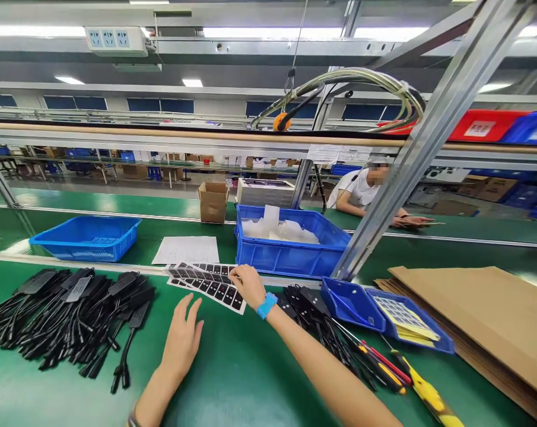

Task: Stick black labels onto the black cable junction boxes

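Note:
My right hand (249, 285), with a blue wristband, reaches forward and pinches at the edge of a white sheet of black stickers (206, 283) lying on the green bench. My left hand (182, 338) rests flat and open on the green surface just in front of that sheet, holding nothing. A large heap of black cable parts (67, 314) lies to the left of my left hand. A second bunch of black cable parts (315, 323) lies to the right of my right forearm.
A blue crate with white pieces (290, 246) stands behind the sheet, a shallow blue basket (86, 237) at left, a printed paper (187, 250) between them. Small blue trays (386, 311), screwdrivers (397, 367) and cardboard sheets (482, 320) lie right. A slanted metal post (410, 160) rises there. Another person (366, 190) sits across the line.

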`<state>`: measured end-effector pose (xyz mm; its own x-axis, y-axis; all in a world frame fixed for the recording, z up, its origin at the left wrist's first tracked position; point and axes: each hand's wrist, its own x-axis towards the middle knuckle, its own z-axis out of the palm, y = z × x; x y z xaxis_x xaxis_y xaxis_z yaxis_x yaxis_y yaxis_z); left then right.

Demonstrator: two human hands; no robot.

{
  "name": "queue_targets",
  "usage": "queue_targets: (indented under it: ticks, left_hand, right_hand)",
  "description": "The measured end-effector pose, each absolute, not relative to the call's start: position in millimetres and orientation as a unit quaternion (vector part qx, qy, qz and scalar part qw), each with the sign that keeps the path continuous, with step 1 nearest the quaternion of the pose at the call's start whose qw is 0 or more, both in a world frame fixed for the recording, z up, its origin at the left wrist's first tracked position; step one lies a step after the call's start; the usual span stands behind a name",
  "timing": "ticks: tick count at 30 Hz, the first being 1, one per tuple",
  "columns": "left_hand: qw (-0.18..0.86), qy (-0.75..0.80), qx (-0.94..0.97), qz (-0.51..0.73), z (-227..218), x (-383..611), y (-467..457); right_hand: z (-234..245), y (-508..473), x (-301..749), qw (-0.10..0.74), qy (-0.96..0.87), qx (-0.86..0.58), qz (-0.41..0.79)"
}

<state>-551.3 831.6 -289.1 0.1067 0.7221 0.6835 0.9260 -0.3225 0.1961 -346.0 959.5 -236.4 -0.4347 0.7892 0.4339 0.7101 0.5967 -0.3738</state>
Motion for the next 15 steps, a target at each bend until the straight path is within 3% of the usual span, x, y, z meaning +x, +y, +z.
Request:
queue_targets:
  ticks: [3, 7, 11, 15]
  left_hand:
    - [0.188, -0.518, -0.775, -0.308, -267.1, -542.2, 821.8]
    - [0.055, -0.509, -0.852, -0.113, -242.5, -521.5, 793.4]
    - [-0.126, -0.552, -0.823, 0.042, -233.0, -503.1, 767.5]
    - [-0.212, -0.571, -0.791, 0.063, -236.8, -495.2, 758.4]
  right_hand:
    - [-249.6, 916.8, -336.4, 0.33, -0.886, -0.319, 0.065]
    - [-276.4, 858.4, -316.9, 0.344, -0.916, -0.179, 0.103]
    - [-288.6, 814.1, -301.8, 0.241, -0.917, -0.233, 0.217]
    - [-282.6, 791.7, -299.7, 0.156, -0.874, -0.335, 0.315]
